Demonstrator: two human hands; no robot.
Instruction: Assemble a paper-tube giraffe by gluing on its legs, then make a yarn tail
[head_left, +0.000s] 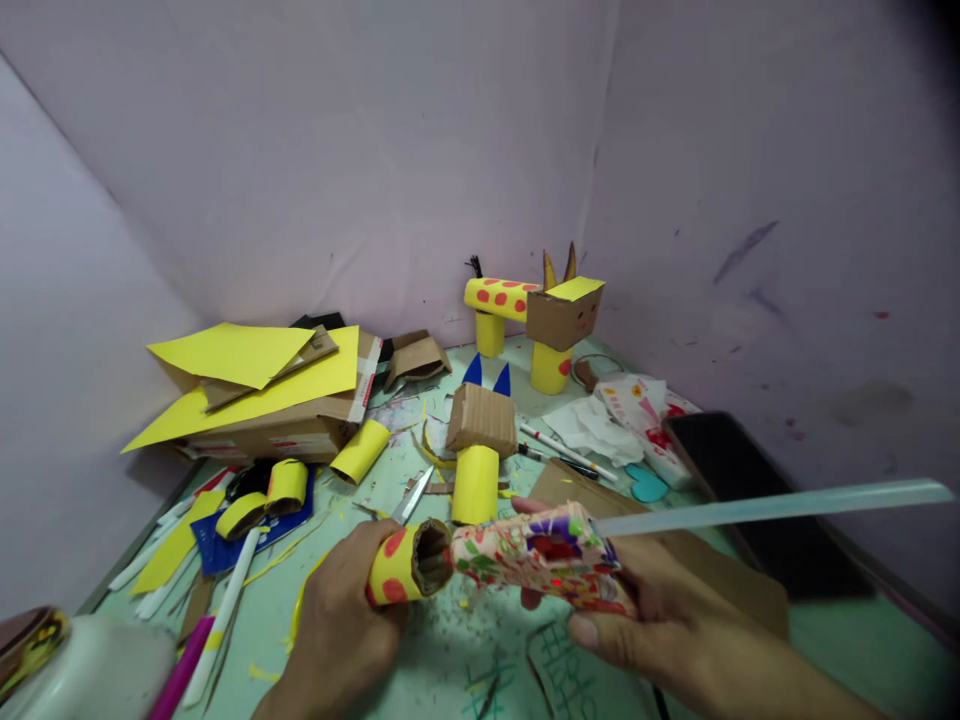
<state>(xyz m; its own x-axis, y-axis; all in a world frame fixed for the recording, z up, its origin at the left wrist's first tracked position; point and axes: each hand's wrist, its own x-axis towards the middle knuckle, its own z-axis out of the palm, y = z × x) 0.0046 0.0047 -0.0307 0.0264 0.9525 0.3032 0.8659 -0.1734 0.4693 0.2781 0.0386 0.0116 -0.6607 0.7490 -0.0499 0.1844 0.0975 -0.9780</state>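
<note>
My left hand (349, 600) is closed around a yellow cardboard tube (405, 567) with red spots, its open end turned to the right. In my right hand (660, 610) is a glue gun (536, 560) covered in colourful patterned wrapping. A long translucent glue stick (780, 507) sticks out of its back. The gun's nozzle is at the rim of the tube; whether it touches is hard to tell. Just beyond stands a small cardboard box head (482, 418) with blue pointed ears on a yellow tube (475, 485). Scissors (412, 497) lie behind my left hand, their handles hidden.
At the back stands a spotted cardboard animal (565, 318). Yellow sheets (232, 355) and cardboard are piled at the left. Yellow rolls (361, 451), white sticks (225, 610) and scraps litter the table. A dark phone (727, 470) lies at the right, near crumpled tissue (596, 428).
</note>
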